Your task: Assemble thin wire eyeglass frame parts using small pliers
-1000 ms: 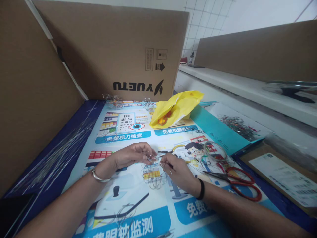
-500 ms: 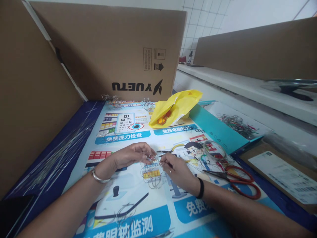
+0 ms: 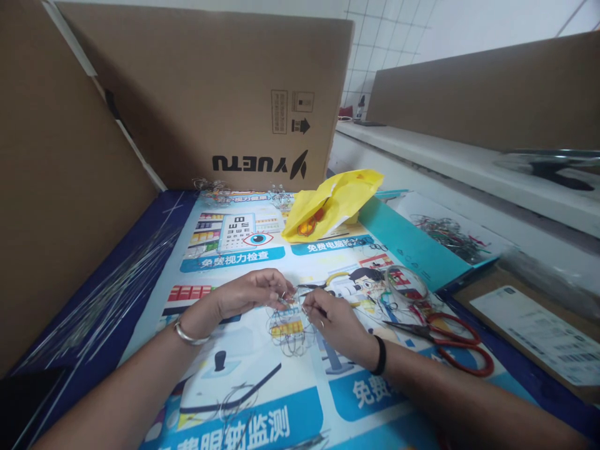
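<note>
My left hand (image 3: 257, 290) and my right hand (image 3: 327, 312) meet over the middle of the printed sheet (image 3: 300, 375). Both have their fingers pinched on a piece of thin wirework (image 3: 290, 334), whose fine loops hang below the fingertips. How the wire runs between the fingers is too small to make out. Just beyond the fingertips lie pliers with yellow handles (image 3: 338, 275), partly hidden by my right hand. To the right of that hand, scissors with red handles (image 3: 462, 340) rest with their blades toward me and the left.
A yellow bag (image 3: 332, 205) lies beyond the hands. At right is a teal box (image 3: 398, 244) holding tangled wire pieces (image 3: 445, 234). A wire coil (image 3: 407, 282) sits near the scissors. Long straight wires (image 3: 112, 294) lie at left. Cardboard walls (image 3: 197, 94) enclose the back and left.
</note>
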`<state>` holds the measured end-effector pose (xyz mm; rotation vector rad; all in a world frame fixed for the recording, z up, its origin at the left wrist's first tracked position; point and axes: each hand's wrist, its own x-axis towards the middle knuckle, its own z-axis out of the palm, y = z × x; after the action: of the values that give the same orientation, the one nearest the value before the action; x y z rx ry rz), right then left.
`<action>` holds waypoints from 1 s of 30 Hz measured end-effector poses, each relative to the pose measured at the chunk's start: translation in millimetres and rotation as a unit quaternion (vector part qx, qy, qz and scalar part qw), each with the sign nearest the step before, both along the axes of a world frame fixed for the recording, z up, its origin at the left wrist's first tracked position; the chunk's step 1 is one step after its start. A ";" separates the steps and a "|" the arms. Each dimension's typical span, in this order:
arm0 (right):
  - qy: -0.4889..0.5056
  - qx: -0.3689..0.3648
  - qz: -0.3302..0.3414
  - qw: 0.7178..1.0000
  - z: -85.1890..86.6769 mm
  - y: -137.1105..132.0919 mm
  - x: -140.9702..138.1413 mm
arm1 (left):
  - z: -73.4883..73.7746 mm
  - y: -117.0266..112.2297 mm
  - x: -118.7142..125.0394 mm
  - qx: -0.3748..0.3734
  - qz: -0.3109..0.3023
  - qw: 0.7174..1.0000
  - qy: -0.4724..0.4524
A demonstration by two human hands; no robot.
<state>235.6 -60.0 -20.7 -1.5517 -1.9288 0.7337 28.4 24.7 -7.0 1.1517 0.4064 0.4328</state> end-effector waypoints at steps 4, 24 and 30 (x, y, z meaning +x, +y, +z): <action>-0.002 0.000 0.004 1.000 -1.5 0.1 0.8 | 1.5 -0.6 0.0 0.003 -0.001 1.000 0.005; -0.010 -0.012 0.004 1.000 2.9 1.0 -0.1 | 2.7 -0.5 -0.6 0.004 -0.009 1.000 0.006; -0.014 -0.013 -0.001 1.000 4.3 1.6 -1.1 | -0.8 1.4 -1.2 0.010 -0.012 1.000 0.006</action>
<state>234.5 -58.4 -16.4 -1.5871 -1.9454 0.7431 27.2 26.1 -7.7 1.1773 0.3993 0.4110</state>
